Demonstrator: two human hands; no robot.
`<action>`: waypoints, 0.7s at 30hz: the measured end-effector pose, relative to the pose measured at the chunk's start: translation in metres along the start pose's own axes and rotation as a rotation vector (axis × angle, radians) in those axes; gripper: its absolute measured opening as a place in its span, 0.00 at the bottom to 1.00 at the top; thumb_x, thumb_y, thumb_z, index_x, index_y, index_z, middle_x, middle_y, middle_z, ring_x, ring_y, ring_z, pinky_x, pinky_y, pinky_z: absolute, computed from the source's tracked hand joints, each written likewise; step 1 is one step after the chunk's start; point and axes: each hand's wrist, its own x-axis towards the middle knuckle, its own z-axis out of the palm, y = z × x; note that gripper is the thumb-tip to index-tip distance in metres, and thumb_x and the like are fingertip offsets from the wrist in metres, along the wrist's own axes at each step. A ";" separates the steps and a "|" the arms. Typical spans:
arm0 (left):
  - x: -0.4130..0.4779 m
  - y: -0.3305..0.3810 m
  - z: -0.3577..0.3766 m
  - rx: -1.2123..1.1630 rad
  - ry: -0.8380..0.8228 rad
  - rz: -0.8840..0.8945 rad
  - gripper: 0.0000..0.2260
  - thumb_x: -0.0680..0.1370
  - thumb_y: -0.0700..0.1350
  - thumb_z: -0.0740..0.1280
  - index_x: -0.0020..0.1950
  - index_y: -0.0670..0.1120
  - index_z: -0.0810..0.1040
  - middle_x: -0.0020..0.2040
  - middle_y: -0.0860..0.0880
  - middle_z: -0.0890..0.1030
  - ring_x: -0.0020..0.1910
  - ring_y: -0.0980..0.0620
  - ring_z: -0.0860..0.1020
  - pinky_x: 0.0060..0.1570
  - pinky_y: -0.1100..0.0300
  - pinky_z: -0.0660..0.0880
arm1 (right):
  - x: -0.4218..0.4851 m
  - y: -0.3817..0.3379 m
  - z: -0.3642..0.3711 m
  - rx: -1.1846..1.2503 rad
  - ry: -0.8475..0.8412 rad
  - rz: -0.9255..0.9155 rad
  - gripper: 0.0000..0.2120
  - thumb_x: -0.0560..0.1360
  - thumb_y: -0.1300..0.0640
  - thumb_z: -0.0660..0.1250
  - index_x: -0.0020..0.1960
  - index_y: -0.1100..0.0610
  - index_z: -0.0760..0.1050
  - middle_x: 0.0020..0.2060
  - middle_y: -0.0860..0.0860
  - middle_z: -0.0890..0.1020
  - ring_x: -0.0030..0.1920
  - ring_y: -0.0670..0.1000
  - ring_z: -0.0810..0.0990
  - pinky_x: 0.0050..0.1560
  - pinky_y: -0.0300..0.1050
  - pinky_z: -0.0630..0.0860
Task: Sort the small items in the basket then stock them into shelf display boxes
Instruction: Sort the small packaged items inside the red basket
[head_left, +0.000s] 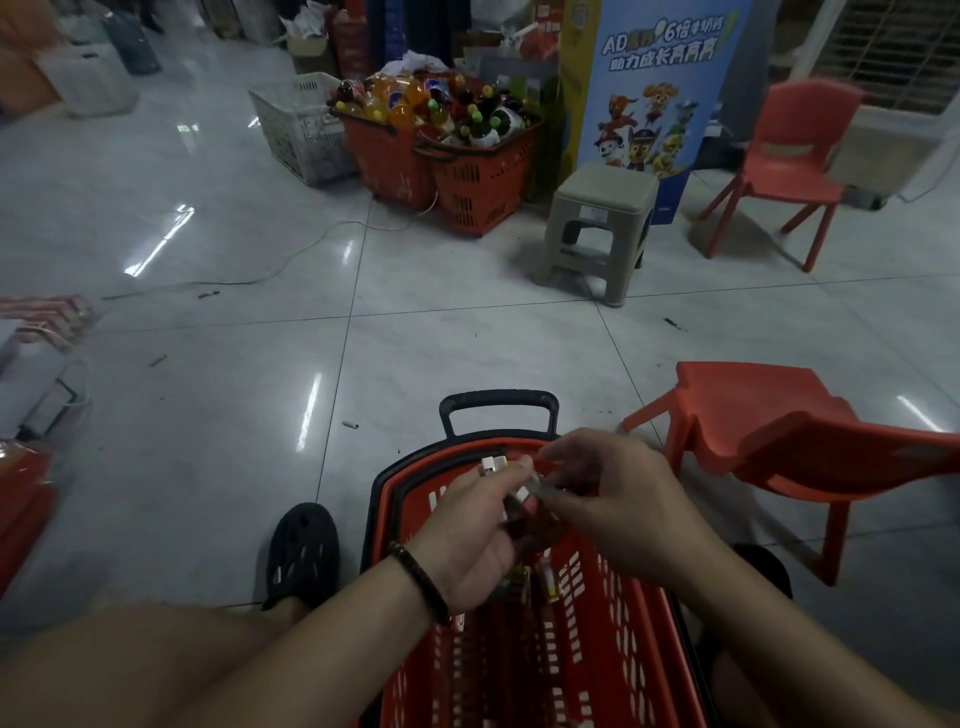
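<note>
2 hands hold stock with the basket (623, 649) directly below the fingers (511, 470): the left hand (467, 540) grips several small items (492, 464), the right hand (613, 499) pinches 1 beside them; group like items low, so drops land inside.

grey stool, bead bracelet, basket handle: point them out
grey stool (605, 187) head view, middle of its seat
bead bracelet (420, 581) head view, beads across the wrist
basket handle (498, 398) head view, its black top bar
</note>
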 end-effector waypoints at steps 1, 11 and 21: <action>-0.001 0.000 0.000 -0.010 -0.003 0.001 0.19 0.85 0.46 0.66 0.71 0.36 0.75 0.63 0.37 0.83 0.61 0.38 0.83 0.56 0.47 0.83 | 0.000 -0.001 0.000 0.020 0.012 0.007 0.13 0.76 0.49 0.77 0.60 0.45 0.81 0.47 0.42 0.87 0.48 0.37 0.85 0.47 0.34 0.83; -0.006 0.011 0.001 0.058 -0.109 -0.050 0.20 0.77 0.32 0.57 0.68 0.35 0.78 0.56 0.36 0.82 0.45 0.47 0.82 0.37 0.58 0.79 | -0.003 -0.006 0.008 0.153 0.072 0.075 0.11 0.75 0.59 0.78 0.55 0.50 0.84 0.43 0.46 0.88 0.43 0.44 0.88 0.44 0.45 0.87; -0.016 0.023 -0.003 0.716 -0.128 0.142 0.29 0.78 0.34 0.63 0.76 0.54 0.67 0.51 0.44 0.81 0.42 0.52 0.81 0.43 0.50 0.80 | -0.001 -0.009 -0.001 0.160 -0.048 0.062 0.05 0.79 0.56 0.74 0.55 0.51 0.84 0.43 0.47 0.89 0.41 0.47 0.89 0.46 0.49 0.87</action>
